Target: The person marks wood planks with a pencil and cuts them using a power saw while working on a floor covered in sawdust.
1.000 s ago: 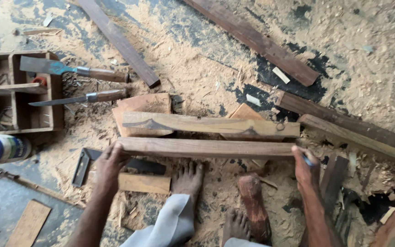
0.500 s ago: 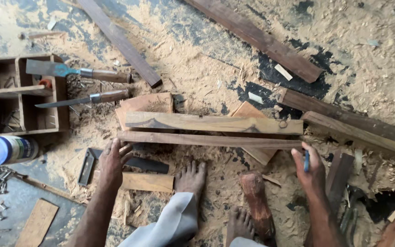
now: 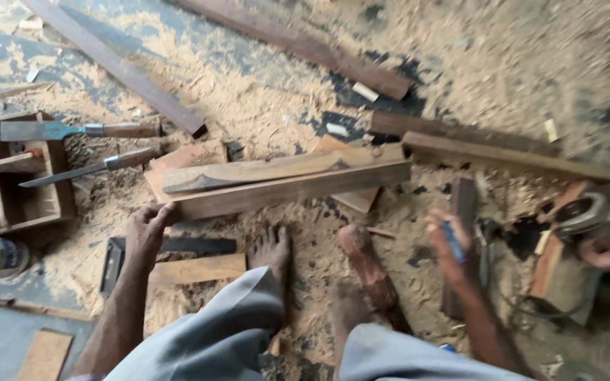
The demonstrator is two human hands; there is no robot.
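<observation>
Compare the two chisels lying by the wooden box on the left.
The upper chisel has a broad, flat, bluish blade; the lower chisel has a narrow, dark, pointed one. The upper lies nearly level, the lower slants down to the left. Both have brown wooden handles pointing right, and their blades reach over the wooden box.

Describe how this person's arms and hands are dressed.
Both forearms are bare, with no sleeve in view. The left hand wears no glove, ring or watch that shows. The right hand is motion-blurred; no glove is apparent. Grey trouser legs cover the knees below.
</observation>
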